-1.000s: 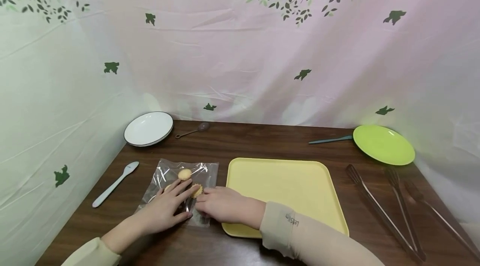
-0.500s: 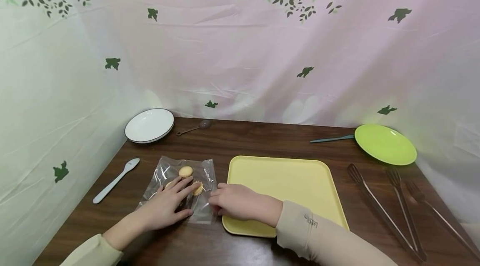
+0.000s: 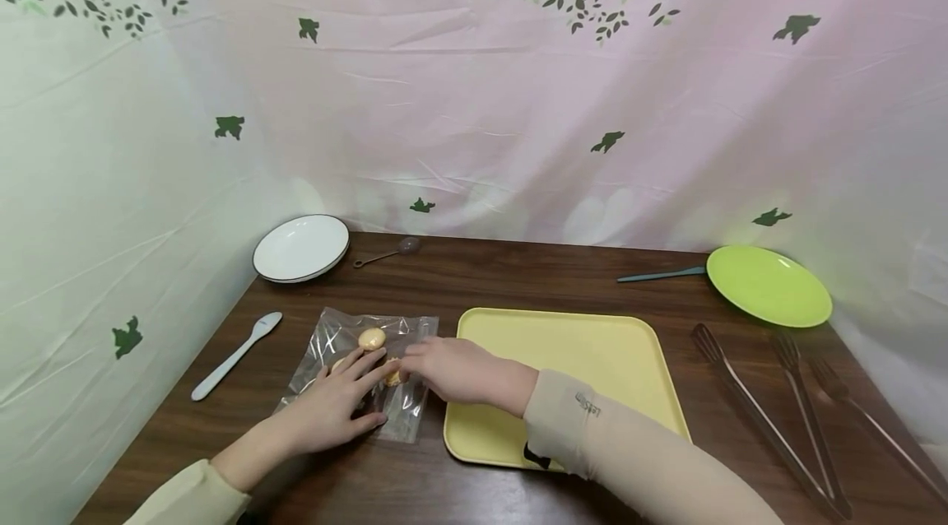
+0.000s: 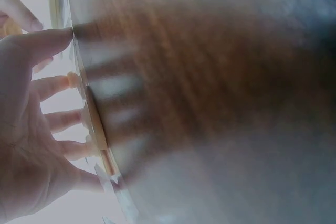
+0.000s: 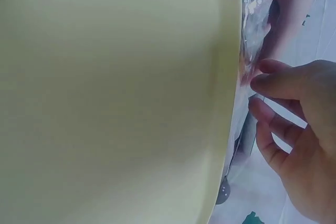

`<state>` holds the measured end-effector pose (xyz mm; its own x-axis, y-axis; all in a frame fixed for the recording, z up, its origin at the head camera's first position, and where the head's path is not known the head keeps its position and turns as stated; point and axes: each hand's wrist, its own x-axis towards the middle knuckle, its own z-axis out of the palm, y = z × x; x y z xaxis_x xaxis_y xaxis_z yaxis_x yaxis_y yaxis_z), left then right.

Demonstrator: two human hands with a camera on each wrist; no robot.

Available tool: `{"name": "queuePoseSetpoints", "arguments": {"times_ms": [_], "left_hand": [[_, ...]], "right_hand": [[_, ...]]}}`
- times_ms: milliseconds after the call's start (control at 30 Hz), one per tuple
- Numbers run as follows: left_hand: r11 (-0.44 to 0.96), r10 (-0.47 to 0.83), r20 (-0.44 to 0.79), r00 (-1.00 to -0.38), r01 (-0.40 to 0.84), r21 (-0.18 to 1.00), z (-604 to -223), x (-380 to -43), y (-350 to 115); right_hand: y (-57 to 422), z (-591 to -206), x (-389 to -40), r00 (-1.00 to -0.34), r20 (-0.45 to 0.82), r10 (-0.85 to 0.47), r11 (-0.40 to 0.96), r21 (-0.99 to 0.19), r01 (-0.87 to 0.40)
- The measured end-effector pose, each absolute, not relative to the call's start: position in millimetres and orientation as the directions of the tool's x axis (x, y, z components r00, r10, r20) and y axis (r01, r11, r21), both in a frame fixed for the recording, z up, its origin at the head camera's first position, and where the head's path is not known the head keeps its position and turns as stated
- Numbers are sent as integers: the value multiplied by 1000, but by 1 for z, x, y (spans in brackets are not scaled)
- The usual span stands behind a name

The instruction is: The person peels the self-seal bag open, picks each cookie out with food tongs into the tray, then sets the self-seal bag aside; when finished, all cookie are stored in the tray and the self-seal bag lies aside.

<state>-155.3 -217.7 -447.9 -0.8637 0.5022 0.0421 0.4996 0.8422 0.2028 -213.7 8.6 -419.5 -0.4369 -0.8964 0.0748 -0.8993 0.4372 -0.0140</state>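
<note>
A clear plastic bag (image 3: pixel 403 420) lies flat on the dark wooden table, with a round cookie (image 3: pixel 372 339) and a crimped-edge cookie (image 3: pixel 392 378) in it. More cookie pieces show partly under the fingers. My left hand (image 3: pixel 326 410) rests on the bag with its fingers spread, fingertips right on the cookies. In the left wrist view, those spread fingers (image 4: pixel 63 120) press down at the bag's surface. My right hand (image 3: pixel 457 369) hovers over the bag's right edge, close to the crimped cookie. Its fingers (image 5: pixel 262 111) are loosely bent, with a gap between thumb and fingertips in the right wrist view.
A yellow tray (image 3: pixel 570 352) stands right of the bag, under my right forearm. White plates (image 3: pixel 299 248) and a small brown spoon (image 3: pixel 388 250) sit at the back left, a pale spoon (image 3: pixel 235 356) at left. A green plate (image 3: pixel 770 285), teal knife (image 3: pixel 662 275) and brown tongs (image 3: pixel 763 418) lie right.
My right hand slid right along the bag's edge, then came back left and farther up, near the crimped cookie. The bag's right edge shifted slightly. My left hand stayed in place.
</note>
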Motion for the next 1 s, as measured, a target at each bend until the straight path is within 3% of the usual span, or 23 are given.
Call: {"name": "queuePoseSetpoints", "arguments": {"times_ms": [333, 467, 1000], "left_hand": [[839, 507, 44, -861, 505, 202, -448, -157, -217], [838, 508, 48, -860, 507, 200, -448, -157, -217], [835, 516, 70, -854, 519, 183, -450, -158, -219]], "right_hand": [[4, -422, -227, -432, 26, -901, 433, 38, -901], [4, -425, -230, -424, 42, -905, 426, 95, -900], [26, -427, -231, -443, 101, -891, 453, 141, -880]]}}
